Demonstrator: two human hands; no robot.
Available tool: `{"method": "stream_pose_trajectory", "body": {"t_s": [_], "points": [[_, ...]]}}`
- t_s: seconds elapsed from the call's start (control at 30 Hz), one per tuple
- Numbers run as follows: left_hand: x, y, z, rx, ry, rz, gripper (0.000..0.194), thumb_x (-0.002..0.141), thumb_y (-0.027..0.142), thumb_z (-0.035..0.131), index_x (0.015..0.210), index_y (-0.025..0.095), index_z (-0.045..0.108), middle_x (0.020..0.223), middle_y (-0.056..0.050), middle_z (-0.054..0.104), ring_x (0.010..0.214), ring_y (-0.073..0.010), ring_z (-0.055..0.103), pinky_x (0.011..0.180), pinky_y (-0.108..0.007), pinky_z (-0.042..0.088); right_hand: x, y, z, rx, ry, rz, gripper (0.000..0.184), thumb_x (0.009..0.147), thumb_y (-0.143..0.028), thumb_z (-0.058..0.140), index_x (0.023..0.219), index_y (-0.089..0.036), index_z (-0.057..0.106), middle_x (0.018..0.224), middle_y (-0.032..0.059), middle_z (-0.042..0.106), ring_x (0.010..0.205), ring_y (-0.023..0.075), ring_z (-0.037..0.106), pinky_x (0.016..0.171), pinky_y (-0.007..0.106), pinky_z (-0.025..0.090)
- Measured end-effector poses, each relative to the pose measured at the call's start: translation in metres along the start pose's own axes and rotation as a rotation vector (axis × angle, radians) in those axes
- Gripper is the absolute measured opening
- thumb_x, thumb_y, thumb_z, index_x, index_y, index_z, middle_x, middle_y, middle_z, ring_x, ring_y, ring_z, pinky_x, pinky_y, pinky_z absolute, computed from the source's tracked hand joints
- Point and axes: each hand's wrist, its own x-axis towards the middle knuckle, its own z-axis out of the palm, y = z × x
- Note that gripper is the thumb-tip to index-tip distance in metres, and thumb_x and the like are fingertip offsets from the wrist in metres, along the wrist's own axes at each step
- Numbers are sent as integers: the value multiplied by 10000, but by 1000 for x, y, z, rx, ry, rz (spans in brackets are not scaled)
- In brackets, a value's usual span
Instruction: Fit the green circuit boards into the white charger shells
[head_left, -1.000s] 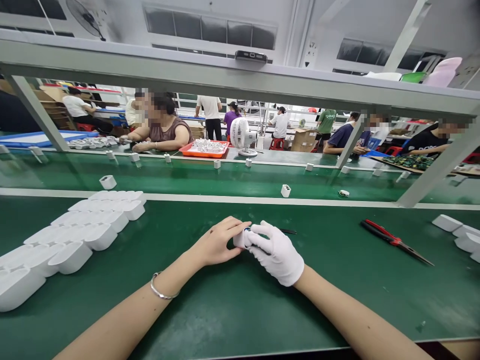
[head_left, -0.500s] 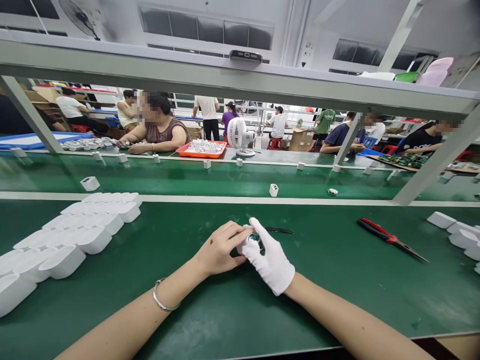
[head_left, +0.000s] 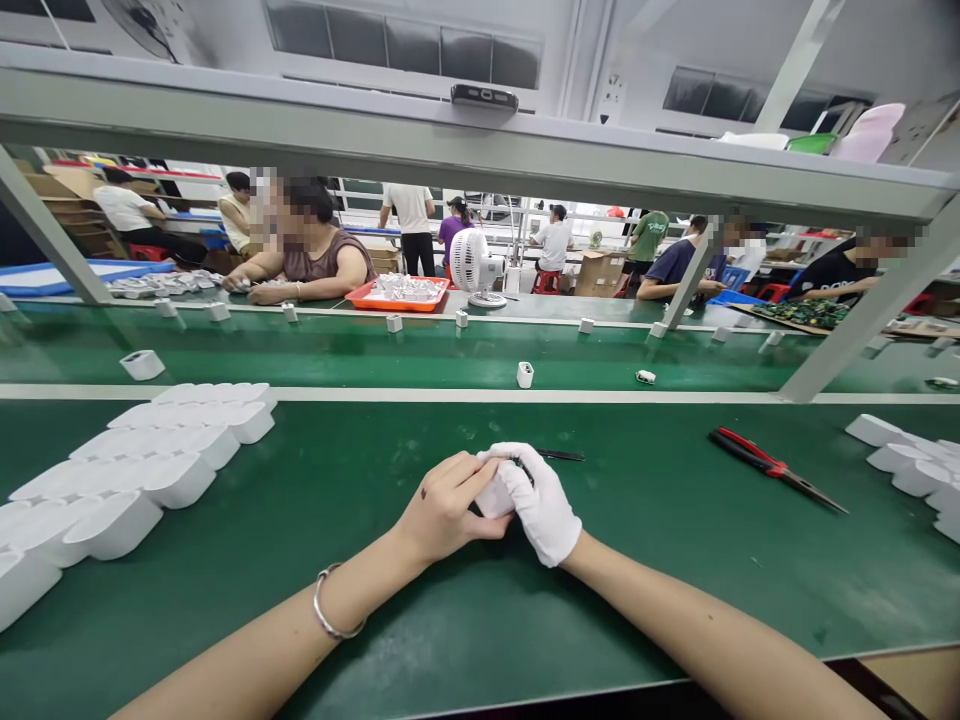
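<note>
A small white plastic housing (head_left: 495,497) is between my two hands, above the green work surface. Bare, with a silver bangle at the wrist, my left hand (head_left: 441,508) grips it from the left, fingers on top and thumb near its lower edge. My right hand (head_left: 546,508), in a white glove, is closed around the far and right side of the same housing. The fingers hide much of it, so its inside does not show. Just behind the glove lies a thin dark tool (head_left: 561,455), partly covered.
Rows of white housings (head_left: 180,480) stand at the left, and more white housings (head_left: 892,458) at the right. Red-and-black long-nose pliers (head_left: 772,467) lie to the right. Beyond, a green belt (head_left: 375,365) bears spaced white pieces. A shelf beam (head_left: 420,150) crosses overhead; co-workers sit behind.
The gloved fingers have closed over the housing, and the green part glimpsed between my hands is now hidden. Pieces on the belt have shifted left. My view has moved slightly.
</note>
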Motion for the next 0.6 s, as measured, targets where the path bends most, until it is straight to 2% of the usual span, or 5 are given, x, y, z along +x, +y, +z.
{"method": "stream_pose_trajectory", "body": {"t_s": [0.13, 0.2, 0.3, 0.43, 0.6], "points": [[-2, -1, 1, -30, -18, -35, 362, 719, 248, 630, 1058, 134, 573, 758, -69, 607, 641, -181, 536, 576, -303, 488, 2, 0, -6, 131, -99, 66, 295, 870, -447, 485, 1028, -216, 577, 1048, 52, 625, 1003, 213, 575, 896, 359, 462], [-2, -1, 1, -37, -17, -47, 402, 712, 255, 634, 1092, 146, 567, 762, -62, 604, 646, -178, 539, 583, -298, 491, 3, 2, -9, 239, -147, 138, 392, 886, -524, 409, 1067, -221, 579, 1104, 56, 608, 1042, 226, 562, 888, 373, 473], [-2, -3, 1, -34, 2, -39, 434, 705, 239, 639, 1122, 156, 552, 768, -58, 605, 648, -177, 541, 583, -296, 492, 5, 9, -8, 351, -140, 254, 496, 893, -590, 317, 1087, -220, 585, 1145, 65, 605, 1072, 240, 559, 904, 405, 473], [-3, -7, 0, -31, 15, 25, 457, 728, 228, 630, 1163, 137, 520, 775, -71, 617, 654, -181, 551, 579, -300, 491, 5, 16, -4, 314, -121, 145, 415, 837, -548, 504, 1078, -227, 608, 1187, 57, 597, 1140, 236, 520, 1028, 407, 375], [-5, -10, 3, -2, 45, 131, 547, 748, 264, 644, 1239, 115, 457, 833, -101, 635, 700, -201, 588, 618, -322, 516, -1, 10, -1, 269, -66, 72, 406, 885, -505, 460, 1154, -226, 578, 1215, 67, 581, 1141, 217, 522, 1043, 405, 355]]}}
